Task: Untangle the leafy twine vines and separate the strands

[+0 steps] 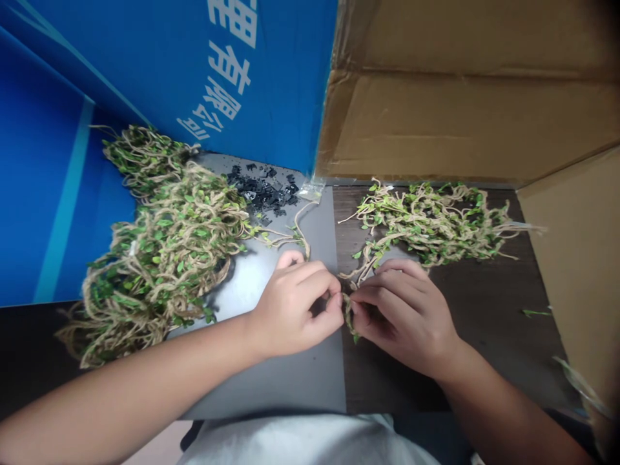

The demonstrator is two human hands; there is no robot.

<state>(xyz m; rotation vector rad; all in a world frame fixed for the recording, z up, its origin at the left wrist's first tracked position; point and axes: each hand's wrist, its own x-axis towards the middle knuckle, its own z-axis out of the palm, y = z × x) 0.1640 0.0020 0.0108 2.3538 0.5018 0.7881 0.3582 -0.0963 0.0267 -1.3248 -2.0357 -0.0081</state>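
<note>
Both my hands meet over the middle of the table, pinching a twine strand with small green leaves (347,311) between them. My left hand (300,309) is closed, thumb against forefinger, at the strand's left side. Just across from it, my right hand (405,316) is closed on the same leafy twine, and its curled fingers hide part of it. A loose twine end (301,226) runs behind my left hand. To the left lies a large heap of leafy twine (179,252); a smaller heap (436,226) rests beyond my right hand.
Small black plastic pieces (266,188) are scattered at the back of the grey mat (281,384). A blue panel with white characters (285,84) stands behind on the left, cardboard walls (436,123) behind and at the right. A green scrap (535,312) lies on the dark table (489,323).
</note>
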